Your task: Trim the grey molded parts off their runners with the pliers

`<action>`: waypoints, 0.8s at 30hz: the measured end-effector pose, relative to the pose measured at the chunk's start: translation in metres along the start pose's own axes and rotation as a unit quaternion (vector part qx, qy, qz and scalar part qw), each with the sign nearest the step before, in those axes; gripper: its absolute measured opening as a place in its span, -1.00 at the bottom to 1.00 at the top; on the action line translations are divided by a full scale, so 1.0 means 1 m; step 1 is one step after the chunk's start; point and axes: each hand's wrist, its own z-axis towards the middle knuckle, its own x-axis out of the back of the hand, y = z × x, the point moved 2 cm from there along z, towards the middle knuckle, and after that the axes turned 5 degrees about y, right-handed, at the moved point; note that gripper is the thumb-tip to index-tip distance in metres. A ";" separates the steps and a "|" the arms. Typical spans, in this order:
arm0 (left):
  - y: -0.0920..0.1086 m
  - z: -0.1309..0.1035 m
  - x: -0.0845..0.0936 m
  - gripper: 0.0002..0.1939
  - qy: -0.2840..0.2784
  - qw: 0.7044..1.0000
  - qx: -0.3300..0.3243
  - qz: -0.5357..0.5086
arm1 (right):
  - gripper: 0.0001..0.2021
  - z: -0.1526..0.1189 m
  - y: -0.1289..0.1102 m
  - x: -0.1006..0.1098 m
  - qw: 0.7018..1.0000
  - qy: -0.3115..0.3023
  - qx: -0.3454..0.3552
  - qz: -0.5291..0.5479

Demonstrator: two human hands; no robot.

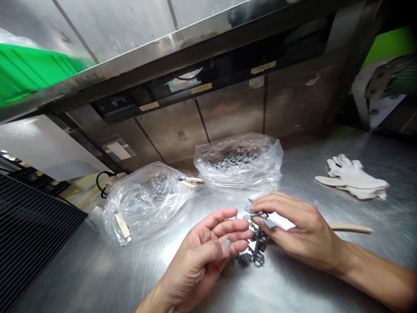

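Note:
My left hand (208, 248) is turned palm up, fingers half curled, with the thumb holding a small grey square piece (226, 242) against them. Between the thumb and fingertips of my right hand (298, 226) is a dark grey branched plastic part (260, 214), which has small flat tabs on its ends. The two hands are close together, fingertips a short way apart. Below them on the metal table lies a small pile of similar dark grey branched parts (257, 250), partly hidden by my fingers.
Behind my hands stand two clear plastic bags, the right bag (241, 180) and the left bag (146, 221), both containing many small grey pieces. Beige-handled tools (122, 226) rest on the left one. A white glove (356, 178) lies right; a beige strip (352, 228) sits behind my right wrist.

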 end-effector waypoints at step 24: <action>-0.002 0.002 0.000 -0.51 0.002 1.000 0.002 0.003 | -0.81 -0.001 0.000 -0.001 1.000 -0.008 0.006 0.002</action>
